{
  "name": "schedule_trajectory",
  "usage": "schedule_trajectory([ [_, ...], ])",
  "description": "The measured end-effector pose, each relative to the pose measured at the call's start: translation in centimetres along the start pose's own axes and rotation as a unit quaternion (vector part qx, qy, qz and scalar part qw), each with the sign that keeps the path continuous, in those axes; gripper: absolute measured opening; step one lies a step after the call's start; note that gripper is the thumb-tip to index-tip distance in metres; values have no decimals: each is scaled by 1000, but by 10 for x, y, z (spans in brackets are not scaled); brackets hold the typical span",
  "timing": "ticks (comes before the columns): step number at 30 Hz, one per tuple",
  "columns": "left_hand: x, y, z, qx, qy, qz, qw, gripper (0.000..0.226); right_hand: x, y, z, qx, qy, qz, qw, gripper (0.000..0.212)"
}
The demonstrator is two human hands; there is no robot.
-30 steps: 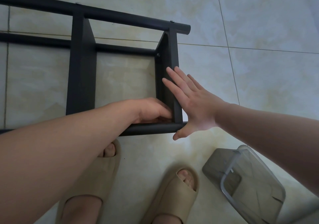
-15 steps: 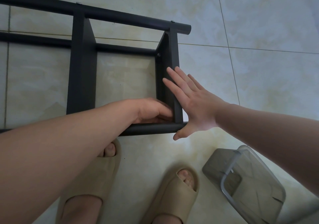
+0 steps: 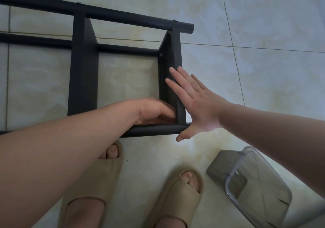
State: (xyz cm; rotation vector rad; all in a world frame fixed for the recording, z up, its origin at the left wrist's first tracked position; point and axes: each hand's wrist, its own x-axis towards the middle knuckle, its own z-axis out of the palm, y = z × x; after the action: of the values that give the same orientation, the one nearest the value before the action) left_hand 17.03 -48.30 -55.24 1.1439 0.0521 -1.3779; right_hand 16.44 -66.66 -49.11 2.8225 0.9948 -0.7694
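Note:
A black metal rack frame (image 3: 82, 80) lies on its side on the tiled floor, with round tubes and flat cross panels. My right hand (image 3: 195, 104) is flat, fingers straight, pressing against the outer face of the end panel (image 3: 176, 55). My left hand (image 3: 154, 111) reaches inside the frame at the lower corner where that panel meets the near tube (image 3: 154, 130). Its fingers are curled against the panel's inner side; what they hold, if anything, is hidden.
My feet in beige slippers (image 3: 177, 198) stand just in front of the frame. A smoky transparent plastic box (image 3: 249, 183) lies tilted on the floor at lower right. Pale floor tiles (image 3: 263, 25) stretch to the right and behind.

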Motion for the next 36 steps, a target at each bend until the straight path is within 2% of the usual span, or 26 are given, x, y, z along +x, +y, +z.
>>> schedule_trajectory([
  [3, 0, -1, 0, 38, 20, -7, 999, 18, 0, 0, 1, 5, 4, -2, 1000, 148],
  [7, 0, -1, 0, 31, 9, -30, 999, 29, 0, 1, 1, 4, 7, -4, 1000, 148],
  [15, 1, -1, 0, 1, 10, -6, 1000, 21, 0, 1, 1, 6, 5, -6, 1000, 148],
  [20, 3, -3, 0, 25, 54, 14, 998, 18, 0, 1, 1, 9, 2, -3, 1000, 148],
  [27, 2, 0, 0, 0, 28, 0, 1000, 20, 0, 1, 0, 7, 2, -3, 1000, 147],
  [31, 2, 1, 3, 56, 31, -7, 998, 19, -1, 0, 0, 8, 3, -4, 1000, 147],
  [36, 3, -1, 1, 62, 46, -1, 997, 38, -1, 1, 0, 6, 6, -5, 1000, 146],
])
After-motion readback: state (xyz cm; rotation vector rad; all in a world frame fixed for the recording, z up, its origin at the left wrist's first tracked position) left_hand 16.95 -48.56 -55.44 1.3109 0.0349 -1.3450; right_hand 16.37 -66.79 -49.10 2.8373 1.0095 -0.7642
